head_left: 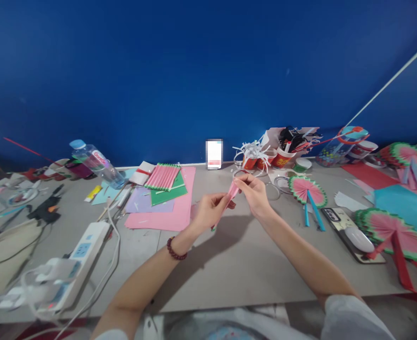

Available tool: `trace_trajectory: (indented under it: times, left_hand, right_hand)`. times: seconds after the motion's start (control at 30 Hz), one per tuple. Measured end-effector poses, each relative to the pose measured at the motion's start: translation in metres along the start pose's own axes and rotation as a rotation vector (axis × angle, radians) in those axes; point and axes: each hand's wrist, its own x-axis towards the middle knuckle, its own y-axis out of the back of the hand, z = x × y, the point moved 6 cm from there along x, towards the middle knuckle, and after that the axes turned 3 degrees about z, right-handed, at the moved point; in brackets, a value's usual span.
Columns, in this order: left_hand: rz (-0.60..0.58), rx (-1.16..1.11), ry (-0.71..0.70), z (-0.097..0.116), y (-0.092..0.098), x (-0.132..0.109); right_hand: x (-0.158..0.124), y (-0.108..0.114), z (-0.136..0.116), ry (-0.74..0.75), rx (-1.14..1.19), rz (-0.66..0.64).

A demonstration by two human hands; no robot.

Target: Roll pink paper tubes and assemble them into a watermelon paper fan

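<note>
Above the middle of the grey table [237, 264], both my hands hold a narrow folded pink paper strip [232, 191]. My left hand [210, 212], with a dark red bead bracelet at the wrist, is closed around the strip's lower part. My right hand [253, 191] pinches its upper end between thumb and fingers. A small green edge of the strip shows below my left hand.
Pink, green and purple paper sheets [166, 208] and a pleated pink piece [162, 177] lie to the left. A power strip [84, 250] with cables, a glue gun [45, 210] and a bottle [95, 163] stand further left. Finished watermelon paper fans [307, 189], a phone [339, 222] and cups of supplies [282, 156] fill the right.
</note>
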Motion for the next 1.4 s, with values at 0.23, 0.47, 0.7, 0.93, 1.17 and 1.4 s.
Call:
trace_trajectory:
  times: [0.23,0.47,0.7,0.93,1.17,1.4]
  left_hand:
    - [0.019,-0.101,0.091,0.003,0.001,-0.001]
    - [0.013,-0.155,0.026,0.007,0.000,-0.001]
    - [-0.064,-0.198,0.067,0.000,-0.003,0.005]
    - [-0.121,-0.180,0.110,0.003,-0.004,0.003]
    - [-0.075,-0.249,0.196,0.002,-0.003,0.001]
    - [-0.086,-0.214,0.178,0.005,-0.002,-0.001]
  right_hand:
    - [-0.004,-0.006,0.006,-0.047,0.020,-0.043]
    - [-0.007,-0.007,0.006,-0.025,-0.001,-0.053]
    - [-0.003,-0.001,0.004,-0.020,0.008,0.005]
    - [0.011,0.016,-0.005,0.033,0.028,0.085]
    - [0.012,0.017,-0.004,0.045,0.009,0.066]
    - [0.012,0.017,-0.006,0.065,-0.004,0.041]
